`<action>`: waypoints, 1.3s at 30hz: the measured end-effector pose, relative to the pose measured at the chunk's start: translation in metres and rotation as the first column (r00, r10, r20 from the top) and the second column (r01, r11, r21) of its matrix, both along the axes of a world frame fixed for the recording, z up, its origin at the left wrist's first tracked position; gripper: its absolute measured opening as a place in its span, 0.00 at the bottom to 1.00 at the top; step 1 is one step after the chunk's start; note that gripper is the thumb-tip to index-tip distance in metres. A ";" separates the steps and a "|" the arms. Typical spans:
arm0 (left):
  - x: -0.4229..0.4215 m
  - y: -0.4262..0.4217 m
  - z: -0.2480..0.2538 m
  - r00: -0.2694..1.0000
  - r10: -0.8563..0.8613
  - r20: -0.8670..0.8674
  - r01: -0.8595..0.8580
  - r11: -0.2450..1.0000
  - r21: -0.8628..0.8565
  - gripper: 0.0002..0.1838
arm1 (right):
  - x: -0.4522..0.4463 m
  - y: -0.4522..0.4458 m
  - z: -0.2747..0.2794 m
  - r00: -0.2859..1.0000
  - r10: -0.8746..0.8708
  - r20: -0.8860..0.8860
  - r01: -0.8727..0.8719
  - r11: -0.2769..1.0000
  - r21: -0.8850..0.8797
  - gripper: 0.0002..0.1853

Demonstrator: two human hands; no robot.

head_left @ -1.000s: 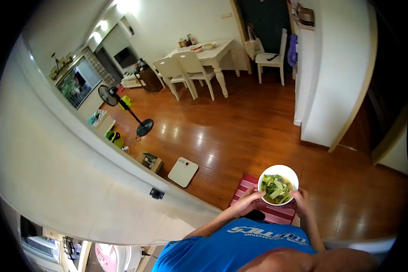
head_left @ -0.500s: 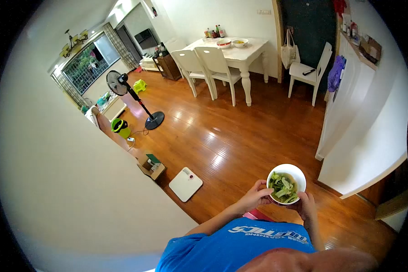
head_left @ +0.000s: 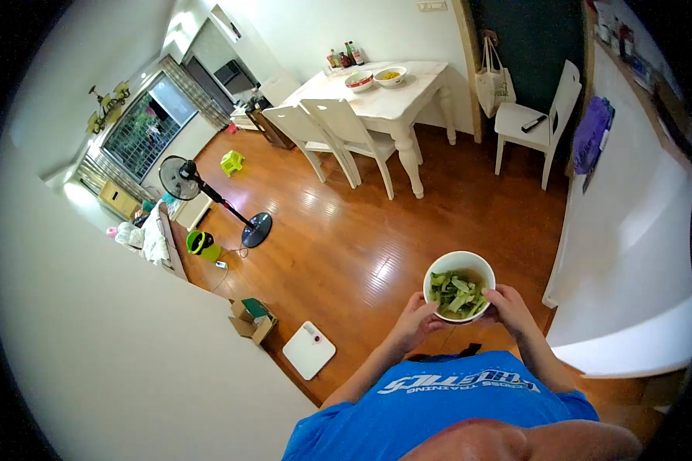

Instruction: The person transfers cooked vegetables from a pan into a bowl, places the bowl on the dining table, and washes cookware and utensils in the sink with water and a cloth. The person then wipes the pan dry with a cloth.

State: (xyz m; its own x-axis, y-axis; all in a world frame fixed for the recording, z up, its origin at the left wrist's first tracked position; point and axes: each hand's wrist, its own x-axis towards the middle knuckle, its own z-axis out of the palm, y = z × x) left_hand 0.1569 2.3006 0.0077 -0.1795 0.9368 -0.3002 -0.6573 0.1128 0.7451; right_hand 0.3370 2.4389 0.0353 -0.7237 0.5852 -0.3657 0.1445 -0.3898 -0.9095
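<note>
A white bowl (head_left: 478,265) holds cooked green leafy vegetables (head_left: 455,293) in some broth. My left hand (head_left: 417,319) is closed on the bowl's left side, its thumb near the rim. On the opposite side my right hand (head_left: 510,307) grips the bowl in the same way. The bowl is held roughly level in front of my blue shirt (head_left: 461,399), above the wooden floor. The fingers beneath the bowl are partly hidden.
A white dining table (head_left: 415,86) bears two bowls and several bottles. White chairs (head_left: 344,138) stand at its near side; another chair (head_left: 532,123) is by the dark door. A standing fan (head_left: 256,229), a bathroom scale (head_left: 309,350) and an open cardboard box (head_left: 255,321) are on the left.
The view has shifted and the table appears nearer. Still between both hands, the bowl now sits further left and higher in view. More of my right forearm shows.
</note>
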 end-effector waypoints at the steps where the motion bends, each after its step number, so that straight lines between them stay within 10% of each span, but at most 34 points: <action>1: -0.006 0.009 0.005 1.000 0.007 0.011 -0.007 1.000 0.000 0.23 | -0.010 0.013 0.002 0.999 0.041 0.024 -0.042 0.998 0.043 0.25; 23: -0.289 0.396 0.009 0.983 0.172 0.067 -0.173 0.985 0.021 0.19 | -0.301 0.399 -0.021 0.995 -0.036 -0.097 0.051 0.987 0.154 0.24; 26: -0.323 0.462 -0.017 0.972 0.217 0.089 -0.222 0.974 0.052 0.19 | -0.330 0.466 -0.023 0.997 0.058 -0.051 -0.055 0.997 0.057 0.24; 28: -0.337 0.504 -0.003 0.960 0.263 0.095 -0.271 0.960 0.075 0.20 | -0.362 0.520 -0.027 0.992 0.130 -0.003 -0.120 0.926 0.357 0.25; 39: -0.453 0.624 -0.013 0.845 0.522 0.113 -0.526 0.850 0.009 0.22 | -0.525 0.674 -0.010 0.931 0.365 -0.019 -0.355 0.916 0.188 0.26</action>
